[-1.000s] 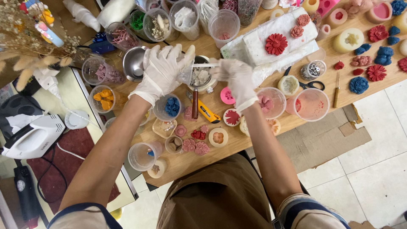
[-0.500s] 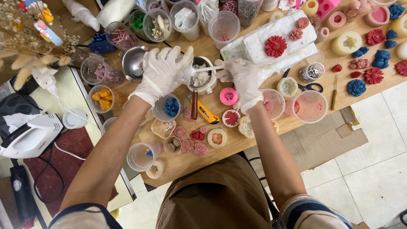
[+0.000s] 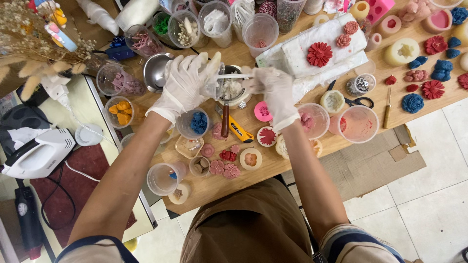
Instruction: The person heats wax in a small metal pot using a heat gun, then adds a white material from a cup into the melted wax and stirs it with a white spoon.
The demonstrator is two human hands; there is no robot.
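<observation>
Left hand [image 3: 184,83] grips a tilted clear cup [image 3: 213,83]; right hand [image 3: 273,87] grips a white stick [image 3: 233,76] lying crosswise, its tip inside the cup, above the small pot [image 3: 231,92]

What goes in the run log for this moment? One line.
left hand: holds clear cup, tilted | right hand: holds white stick in cup | below: small pot

Bright, even indoor light from overhead, soft short shadows under the cups, white gloves [image 3: 187,80] nearly blown out (detail pretty much gone there), mild glare on the steel bowl [image 3: 156,70], sharp centre, slight wide-angle stretch toward the edges
</observation>
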